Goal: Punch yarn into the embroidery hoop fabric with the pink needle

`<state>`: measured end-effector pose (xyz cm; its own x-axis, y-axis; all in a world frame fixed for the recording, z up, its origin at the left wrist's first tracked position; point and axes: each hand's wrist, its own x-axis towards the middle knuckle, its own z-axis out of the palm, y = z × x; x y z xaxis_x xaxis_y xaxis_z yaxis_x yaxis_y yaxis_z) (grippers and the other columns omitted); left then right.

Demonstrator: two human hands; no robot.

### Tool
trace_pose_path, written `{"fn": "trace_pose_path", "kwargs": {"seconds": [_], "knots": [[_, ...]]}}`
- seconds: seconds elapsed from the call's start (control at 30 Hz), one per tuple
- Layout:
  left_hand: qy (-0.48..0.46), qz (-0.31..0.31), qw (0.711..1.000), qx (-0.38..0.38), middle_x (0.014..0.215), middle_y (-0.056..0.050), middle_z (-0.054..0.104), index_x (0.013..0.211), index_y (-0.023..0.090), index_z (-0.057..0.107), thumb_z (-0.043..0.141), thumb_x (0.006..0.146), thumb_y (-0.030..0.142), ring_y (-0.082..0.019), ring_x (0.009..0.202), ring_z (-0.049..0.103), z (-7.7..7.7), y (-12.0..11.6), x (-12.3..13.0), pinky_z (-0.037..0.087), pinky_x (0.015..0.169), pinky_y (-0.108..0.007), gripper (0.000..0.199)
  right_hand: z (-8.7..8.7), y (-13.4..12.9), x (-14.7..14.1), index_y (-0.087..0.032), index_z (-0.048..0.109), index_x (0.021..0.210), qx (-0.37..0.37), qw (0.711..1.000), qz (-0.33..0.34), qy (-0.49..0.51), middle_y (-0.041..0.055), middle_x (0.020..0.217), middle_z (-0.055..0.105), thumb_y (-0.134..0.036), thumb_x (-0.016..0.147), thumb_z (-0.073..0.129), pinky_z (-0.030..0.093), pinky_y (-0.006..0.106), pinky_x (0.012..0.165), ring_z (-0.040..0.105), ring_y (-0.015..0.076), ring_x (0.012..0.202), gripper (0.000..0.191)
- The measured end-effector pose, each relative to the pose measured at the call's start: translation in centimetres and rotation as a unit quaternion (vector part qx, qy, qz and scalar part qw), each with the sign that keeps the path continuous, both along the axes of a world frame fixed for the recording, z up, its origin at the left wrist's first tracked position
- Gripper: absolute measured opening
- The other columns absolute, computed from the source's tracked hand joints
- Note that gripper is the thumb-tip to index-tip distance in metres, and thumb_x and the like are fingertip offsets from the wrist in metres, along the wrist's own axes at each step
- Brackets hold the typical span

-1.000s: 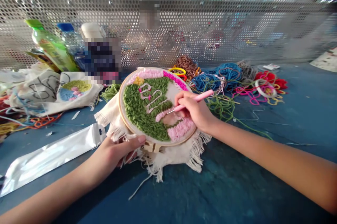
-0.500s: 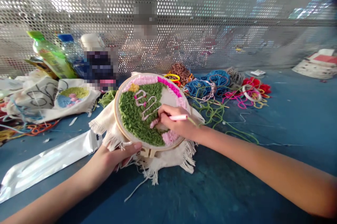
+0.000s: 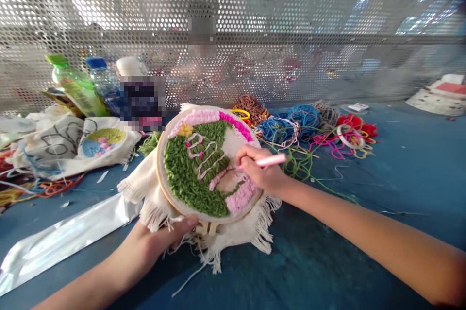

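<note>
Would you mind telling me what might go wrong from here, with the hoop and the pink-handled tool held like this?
The left hand grips the embroidery hoop at its lower edge, so a slip might let the hoop shift under the pink-handled punch needle in the right hand.
Loose threads on the fringed cloth could snag on the left hand.
The tangled green yarn beside the right forearm might catch on it.

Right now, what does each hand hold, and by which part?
Left hand: the hoop, by its lower rim beside the clamp. Right hand: the pink tool, by its handle.
</note>
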<state>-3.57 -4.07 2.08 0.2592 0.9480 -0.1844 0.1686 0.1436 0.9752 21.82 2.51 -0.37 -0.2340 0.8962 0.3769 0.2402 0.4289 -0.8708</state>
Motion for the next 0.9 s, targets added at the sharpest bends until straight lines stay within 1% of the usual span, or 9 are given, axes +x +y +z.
{"fn": "trace_pose_path", "kwargs": {"seconds": [0.1,0.17,0.27,0.37,0.5,0.57,0.63,0.77,0.9], "knots": [[0.031,-0.022,0.999,0.037,0.048,0.000,0.057,0.052,0.025,0.062,0.075,0.072,0.038,-0.032,0.091,0.063,0.3,-0.2,0.0,0.047,0.094,-0.040,0.027,0.0,-0.5,-0.6,-0.021,0.063,0.084,0.070,0.987,0.035,-0.141,-0.0018,0.069,0.060,-0.023,0.084,0.051,0.037,0.026,0.060,0.053,0.0122,0.062,0.012],[0.028,-0.026,0.998,0.044,0.053,-0.001,0.062,0.061,0.025,0.069,0.074,0.073,0.040,-0.034,0.100,0.062,0.4,-0.4,0.2,0.043,0.101,-0.041,0.020,0.0,-0.2,-0.9,-0.022,0.063,0.088,0.073,0.978,0.036,-0.194,-0.0018,0.071,0.061,-0.024,0.087,0.049,0.037,0.026,0.061,0.054,0.0123,0.063,0.014],[0.010,-0.008,0.999,0.036,0.077,-0.004,0.075,0.087,0.024,0.076,0.071,0.076,0.041,-0.032,0.111,0.061,0.4,-0.4,0.5,0.040,0.107,-0.039,0.021,-0.3,0.7,-1.0,-0.021,0.058,0.080,-0.025,0.995,0.036,-0.090,-0.0027,0.064,0.057,-0.024,0.086,0.047,0.034,0.024,0.051,0.050,0.0114,0.056,0.013],[0.001,0.010,1.000,0.003,0.091,-0.004,0.078,0.089,0.022,0.077,0.074,0.074,0.040,-0.031,0.101,0.067,-0.1,0.1,0.3,0.050,0.094,-0.039,0.023,-0.4,1.3,-0.6,-0.020,0.052,0.077,-0.072,0.996,0.042,0.011,-0.0043,0.054,0.049,-0.024,0.088,0.038,0.031,0.023,0.044,0.045,0.0107,0.047,0.018],[-0.088,0.061,0.990,-0.087,0.073,-0.001,0.078,0.069,0.019,0.076,0.071,0.074,0.026,-0.025,0.080,0.071,-1.1,1.3,-0.8,0.056,0.074,-0.030,0.010,0.5,0.9,-0.4,-0.019,0.056,0.078,-0.040,0.996,0.080,-0.028,-0.0026,0.063,0.055,-0.030,0.089,0.049,0.034,0.023,0.050,0.048,0.0103,0.055,0.017],[-0.109,0.093,0.982,-0.125,0.062,0.001,0.075,0.061,0.019,0.074,0.066,0.072,0.021,-0.019,0.061,0.069,-1.2,1.8,-1.2,0.054,0.061,-0.026,0.014,1.2,0.7,-0.5,-0.018,0.057,0.081,-0.020,0.990,0.116,-0.081,-0.0021,0.070,0.056,-0.033,0.089,0.054,0.034,0.023,0.053,0.048,0.0103,0.060,0.017],[-0.110,0.109,0.979,-0.135,0.057,0.001,0.073,0.059,0.017,0.073,0.064,0.068,0.021,-0.018,0.051,0.066,-1.0,2.3,-1.3,0.053,0.055,-0.027,0.014,1.7,0.7,-0.5,-0.018,0.058,0.084,-0.026,0.983,0.144,-0.110,-0.0024,0.071,0.055,-0.033,0.091,0.054,0.034,0.023,0.054,0.047,0.0103,0.061,0.017],[-0.114,0.100,0.983,-0.106,0.066,-0.003,0.077,0.070,0.016,0.075,0.069,0.067,0.026,-0.023,0.058,0.070,-0.4,3.6,-0.8,0.056,0.064,-0.033,0.012,1.5,1.7,-0.2,-0.019,0.056,0.085,-0.110,0.978,0.175,-0.002,-0.0012,0.077,0.058,-0.027,0.079,0.063,0.041,0.024,0.057,0.055,0.0118,0.065,0.011],[-0.083,0.100,0.989,-0.069,0.062,-0.004,0.076,0.068,0.015,0.075,0.074,0.068,0.027,-0.022,0.053,0.068,-0.7,4.9,-0.5,0.054,0.059,-0.032,0.012,0.4,2.7,0.1,-0.018,0.056,0.074,-0.131,0.979,0.141,0.067,-0.0016,0.069,0.057,-0.022,0.073,0.060,0.042,0.024,0.056,0.054,0.0111,0.060,0.007]]}}
